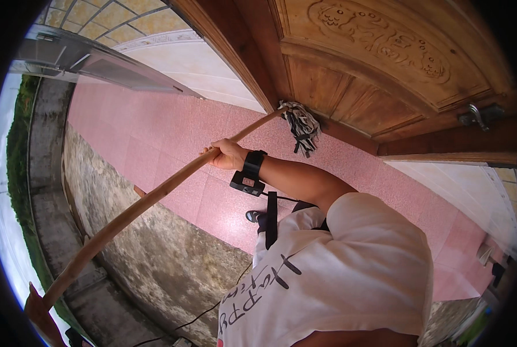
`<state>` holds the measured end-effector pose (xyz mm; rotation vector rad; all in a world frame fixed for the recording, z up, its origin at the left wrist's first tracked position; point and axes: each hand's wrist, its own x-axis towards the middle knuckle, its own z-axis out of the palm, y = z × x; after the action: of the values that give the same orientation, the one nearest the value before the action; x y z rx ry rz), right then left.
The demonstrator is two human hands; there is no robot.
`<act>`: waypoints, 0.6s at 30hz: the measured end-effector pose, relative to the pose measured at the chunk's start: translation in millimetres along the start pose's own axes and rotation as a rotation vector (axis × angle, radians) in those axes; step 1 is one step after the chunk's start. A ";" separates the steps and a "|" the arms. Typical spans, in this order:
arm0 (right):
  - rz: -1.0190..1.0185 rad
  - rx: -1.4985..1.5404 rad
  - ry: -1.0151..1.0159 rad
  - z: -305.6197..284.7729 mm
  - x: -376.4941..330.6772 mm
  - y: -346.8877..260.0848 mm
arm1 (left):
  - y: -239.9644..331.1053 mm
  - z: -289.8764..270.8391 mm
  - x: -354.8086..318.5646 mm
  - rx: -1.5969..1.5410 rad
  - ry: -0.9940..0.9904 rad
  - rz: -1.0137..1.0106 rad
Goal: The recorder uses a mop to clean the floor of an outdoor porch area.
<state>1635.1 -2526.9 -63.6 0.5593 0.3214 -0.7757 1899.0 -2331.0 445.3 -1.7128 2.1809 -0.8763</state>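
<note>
A mop with a long wooden handle (154,194) runs slantwise across the head view. Its head of grey, white and black cloth strips (302,130) lies on the pink floor against the foot of the wooden door. My right hand (225,155) is closed round the handle partway up from the mop head. A black strap with a small box (248,180) sits on that wrist. Near the handle's upper end at the lower left rim, my left hand (43,315) is wrapped round it, dark and partly cut off.
The carved wooden door (351,75) has a metal handle (477,115) and a wooden frame. Pink tiles (183,127) border a rough, stained concrete strip (160,248). A low wall (47,162) stands on the left. A cable (197,317) trails near my shirt.
</note>
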 end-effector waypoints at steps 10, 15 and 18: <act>-0.218 -0.014 -0.009 -43.2 32.9 -58.9 | 106.0 -7.4 44.4 0.036 -0.035 0.310; -0.297 0.268 -0.031 -27.2 51.6 -43.0 | 65.3 46.3 46.1 0.142 0.264 0.183; -0.258 0.452 -0.156 -28.4 56.5 -33.5 | 50.7 49.7 48.3 0.011 0.326 0.175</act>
<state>1646.7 -2561.9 -124.9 0.8858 0.0702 -1.1474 1870.5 -2384.9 384.9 -1.4273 2.4780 -1.1859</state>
